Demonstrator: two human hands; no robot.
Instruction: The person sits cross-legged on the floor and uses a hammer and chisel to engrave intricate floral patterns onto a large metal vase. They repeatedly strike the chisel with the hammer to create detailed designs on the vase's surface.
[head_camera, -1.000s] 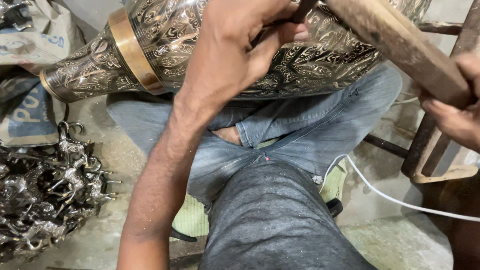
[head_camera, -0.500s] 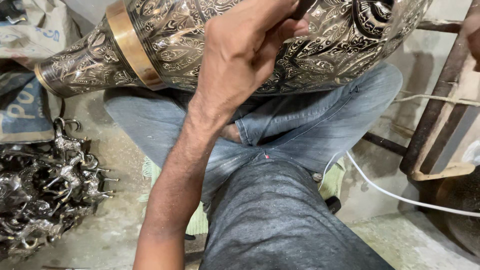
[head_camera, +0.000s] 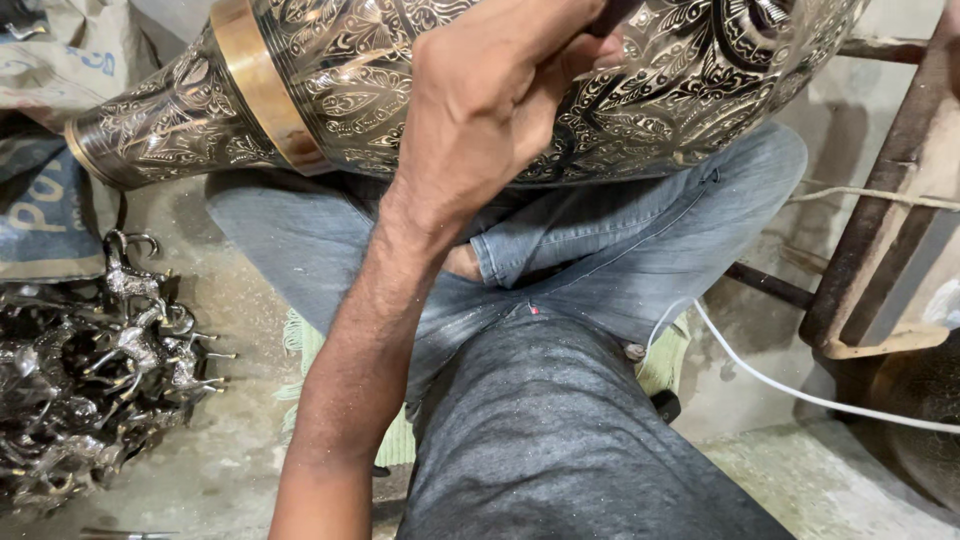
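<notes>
engraved metal vase (head_camera: 330, 100) lies across the lap, left hand (head_camera: 490, 110) resting on it, fingers (head_camera: 560, 50) curled tight around a dark tool.

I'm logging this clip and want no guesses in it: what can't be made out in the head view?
- Right hand: not in view, outside the frame.
- Left hand: closed on a dark thing, hidden by its own fingers; the grip cannot be judged.
- Large engraved brass vase with a plain gold band: its top and wide body are cut off by the upper edge.
- Pile of small silvery metal figurines: cut by the left edge, too tangled to count.
</notes>
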